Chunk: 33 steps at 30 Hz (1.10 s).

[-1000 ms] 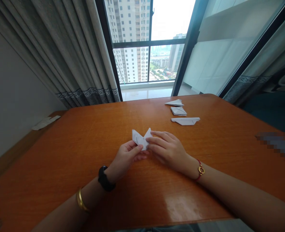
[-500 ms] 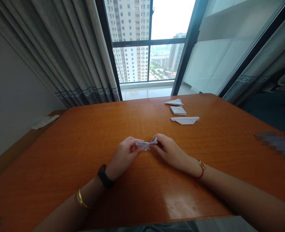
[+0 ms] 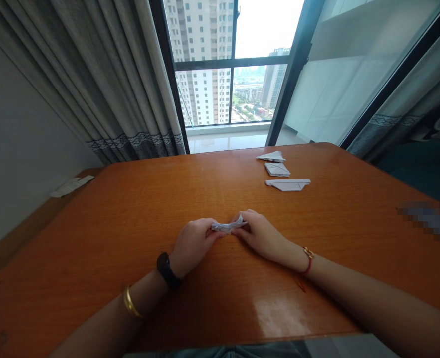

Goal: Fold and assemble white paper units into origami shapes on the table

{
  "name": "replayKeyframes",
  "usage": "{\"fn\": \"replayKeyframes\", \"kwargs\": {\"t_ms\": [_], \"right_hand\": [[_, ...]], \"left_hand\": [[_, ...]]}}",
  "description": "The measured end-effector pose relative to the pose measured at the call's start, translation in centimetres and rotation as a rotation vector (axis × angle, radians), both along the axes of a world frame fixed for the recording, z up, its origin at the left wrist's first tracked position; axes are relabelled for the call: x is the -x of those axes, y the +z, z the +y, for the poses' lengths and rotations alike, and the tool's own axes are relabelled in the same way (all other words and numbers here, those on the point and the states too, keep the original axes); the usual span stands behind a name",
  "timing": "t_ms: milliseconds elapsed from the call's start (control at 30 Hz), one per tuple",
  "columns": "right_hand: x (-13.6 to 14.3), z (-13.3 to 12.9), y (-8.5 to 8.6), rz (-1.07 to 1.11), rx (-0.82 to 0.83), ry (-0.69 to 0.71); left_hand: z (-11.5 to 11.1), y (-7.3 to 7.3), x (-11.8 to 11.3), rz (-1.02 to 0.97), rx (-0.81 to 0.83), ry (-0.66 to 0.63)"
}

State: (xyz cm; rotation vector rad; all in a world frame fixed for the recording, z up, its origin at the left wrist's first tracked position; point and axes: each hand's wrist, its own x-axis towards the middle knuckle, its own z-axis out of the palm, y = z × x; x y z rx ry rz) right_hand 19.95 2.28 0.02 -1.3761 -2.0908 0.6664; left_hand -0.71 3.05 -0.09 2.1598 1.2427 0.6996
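A small piece of folded white paper (image 3: 227, 227) is held between my two hands, just above the middle of the wooden table (image 3: 148, 199). My left hand (image 3: 197, 241) pinches its left end, thumb below and fingers above. On the other side my right hand (image 3: 257, 231) is closed on its right end, where a pointed flap sticks up. The paper's exact shape is too small to make out. Beyond my right hand lie three folded papers: a long flat one (image 3: 289, 185), a squarish one (image 3: 277, 169) and a pointed one (image 3: 272, 156).
A blurred, pixelated object (image 3: 432, 221) lies at the table's right side. White sheets (image 3: 71, 186) rest on a ledge past the left edge. Behind the table stand a grey curtain (image 3: 130, 99) and a dark window frame (image 3: 294, 74).
My left hand has shifted slightly down and turned a little, with more of the paper's middle showing. My right hand keeps its grip. The view has moved slightly.
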Motion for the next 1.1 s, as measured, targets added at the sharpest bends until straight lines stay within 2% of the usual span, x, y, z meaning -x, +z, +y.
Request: {"fn": "replayKeyframes", "kwargs": {"t_ms": [300, 400, 567, 667, 867, 1033, 1100], "right_hand": [[0.7, -0.2, -0.9, -0.012, -0.067, -0.004], [0.8, -0.3, -0.7, -0.022, -0.089, 0.003], [0.2, -0.2, 0.1, 0.192, 0.043, -0.018], [0.0, -0.1, 0.0, 0.232, 0.072, -0.020], [0.0, 0.0, 0.1, 0.219, 0.030, 0.001], [-0.5, 0.1, 1.2, 0.376, 0.200, 0.051], [-0.7, 0.1, 1.3, 0.382, 0.214, 0.068]], "left_hand": [[-0.6, 0.0, -0.7, 0.022, 0.020, -0.016], [-0.7, 0.0, -0.8, 0.065, 0.037, -0.008], [-0.5, -0.3, -0.7, 0.109, 0.005, 0.005], [-0.5, -0.5, -0.7, 0.109, 0.005, 0.018], [-0.6, -0.1, -0.7, 0.043, 0.004, 0.004], [-0.4, 0.6, -0.6, -0.146, 0.109, -0.032], [-0.4, 0.6, -0.6, -0.164, 0.170, -0.041]]}}
